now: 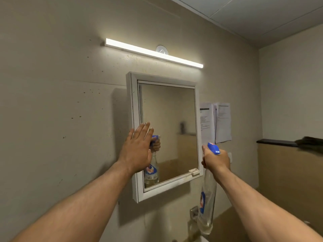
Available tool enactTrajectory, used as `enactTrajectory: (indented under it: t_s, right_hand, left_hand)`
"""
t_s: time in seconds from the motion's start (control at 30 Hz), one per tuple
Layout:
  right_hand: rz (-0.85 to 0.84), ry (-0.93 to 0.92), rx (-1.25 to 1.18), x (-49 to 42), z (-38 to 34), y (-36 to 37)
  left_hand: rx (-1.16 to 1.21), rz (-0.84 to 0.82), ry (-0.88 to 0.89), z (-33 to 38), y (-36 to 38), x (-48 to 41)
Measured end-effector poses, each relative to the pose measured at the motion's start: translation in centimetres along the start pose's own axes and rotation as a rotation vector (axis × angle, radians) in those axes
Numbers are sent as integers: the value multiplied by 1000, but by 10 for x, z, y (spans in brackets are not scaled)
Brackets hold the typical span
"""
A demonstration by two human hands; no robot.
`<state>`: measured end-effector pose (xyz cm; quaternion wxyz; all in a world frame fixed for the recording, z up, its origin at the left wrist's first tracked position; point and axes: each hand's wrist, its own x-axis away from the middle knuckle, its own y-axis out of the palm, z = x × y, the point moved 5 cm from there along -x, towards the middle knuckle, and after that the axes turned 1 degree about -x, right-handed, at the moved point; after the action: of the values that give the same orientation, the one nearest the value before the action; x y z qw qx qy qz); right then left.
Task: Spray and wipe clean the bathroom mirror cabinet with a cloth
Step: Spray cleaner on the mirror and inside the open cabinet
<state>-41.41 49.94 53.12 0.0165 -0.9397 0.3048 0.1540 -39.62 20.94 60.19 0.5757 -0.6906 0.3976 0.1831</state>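
White mirror cabinet: hangs on the beige wall with its door closed and a small catch at the lower right corner of the frame.
Left hand: raised against the lower left part of the mirror and overlapping the frame's inner left edge. Its fingers are straight and close together, holding nothing. Whether the palm touches the glass cannot be told.
Right hand: just beside the cabinet's lower right corner, with its fingers curled round the neck of the spray bottle.
Spray bottle: clear body with a blue trigger head on top and a blue and red label. It hangs below the fist and tilts slightly.
Reflection: the mirror shows the bottle and the fist that grips it.
Light bar: lit, on the wall above the cabinet.
Papers: two sheets stuck to the wall, right of the cabinet.
Dark shelf: on the right-hand wall, with a blurred dark lump at its far end.
Tap: metal, below the cabinet and partly behind the bottle.
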Motion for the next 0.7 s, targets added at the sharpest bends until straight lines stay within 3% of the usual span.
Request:
enactTrajectory:
  t_s: [0.23,0.5,0.7]
  right_hand:
    - [-35,28,35,25,27,5]
    - [-408,-88,162,112,64,49]
    - [-299,85,156,112,109,35]
  left_hand:
    - [45,-13,6,-2,16,20]
    - [60,-42,23,3,45,62]
    - [39,-31,64,8,55,85]
